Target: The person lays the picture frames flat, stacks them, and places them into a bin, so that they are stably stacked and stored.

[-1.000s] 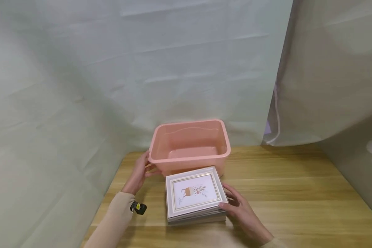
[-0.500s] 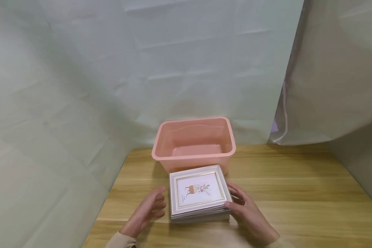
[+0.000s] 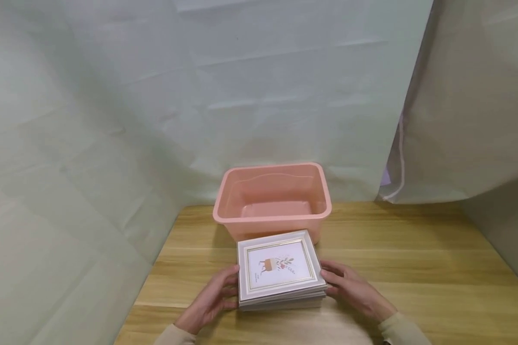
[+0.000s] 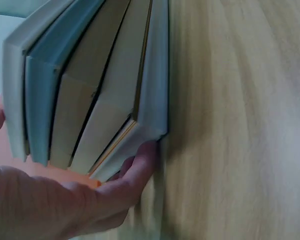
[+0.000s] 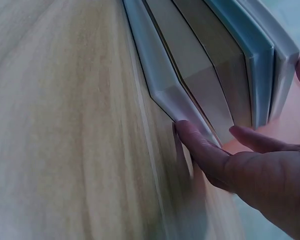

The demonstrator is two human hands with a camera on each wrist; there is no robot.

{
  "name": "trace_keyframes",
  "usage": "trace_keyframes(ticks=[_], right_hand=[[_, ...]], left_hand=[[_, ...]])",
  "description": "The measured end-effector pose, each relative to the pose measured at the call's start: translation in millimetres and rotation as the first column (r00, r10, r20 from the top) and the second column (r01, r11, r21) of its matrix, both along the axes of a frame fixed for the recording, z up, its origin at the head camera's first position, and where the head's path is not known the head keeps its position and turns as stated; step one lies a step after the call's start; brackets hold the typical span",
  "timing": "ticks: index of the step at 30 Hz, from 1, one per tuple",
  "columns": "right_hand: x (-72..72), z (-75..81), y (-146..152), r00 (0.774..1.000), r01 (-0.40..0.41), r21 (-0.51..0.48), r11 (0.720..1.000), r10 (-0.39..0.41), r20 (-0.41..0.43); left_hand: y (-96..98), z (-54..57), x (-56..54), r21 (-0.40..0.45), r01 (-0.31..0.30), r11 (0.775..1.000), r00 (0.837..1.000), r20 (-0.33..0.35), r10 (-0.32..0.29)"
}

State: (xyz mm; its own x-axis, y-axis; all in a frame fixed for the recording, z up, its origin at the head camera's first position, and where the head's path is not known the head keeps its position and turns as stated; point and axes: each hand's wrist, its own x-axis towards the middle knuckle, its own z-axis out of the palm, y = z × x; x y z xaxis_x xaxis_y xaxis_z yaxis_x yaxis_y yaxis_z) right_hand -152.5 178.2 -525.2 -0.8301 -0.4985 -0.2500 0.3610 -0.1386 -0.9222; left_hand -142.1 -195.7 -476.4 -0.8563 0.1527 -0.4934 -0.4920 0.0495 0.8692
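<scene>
A stack of several picture frames (image 3: 280, 288) lies on the wooden table, the top one white with a gold inner line and a print of a plant-bearing animal. My left hand (image 3: 211, 299) is at the stack's left side, fingers extended against the edges; in the left wrist view one fingertip (image 4: 149, 149) meets the lowest frame. On the opposite side my right hand (image 3: 357, 293) touches the edges with fairly straight fingers. White, blue and beige frame edges (image 5: 262, 75) show in the right wrist view, slightly fanned out of line.
A pink plastic bin (image 3: 267, 227) stands right behind the stack, its inside showing no contents. Pale cloth (image 3: 259, 96) hangs behind and to the left of the table (image 3: 414, 268). A white cord (image 3: 401, 158) hangs by the cloth's gap at the right.
My left hand has left the bin's left side and come down to the stack's left edge. My right thumb has slid off the top frame's corner to its side. The stack stays on the table.
</scene>
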Motion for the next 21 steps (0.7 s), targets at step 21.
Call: trace_keyframes(ticks=[21], right_hand=[[-7.8, 7.1, 9.7, 0.999, -0.039, -0.086, 0.996, 0.040, 0.008]], left_hand=[[11.5, -0.7, 1.5, 0.040, -0.017, 0.999, 0.997, 0.073, 0.014]])
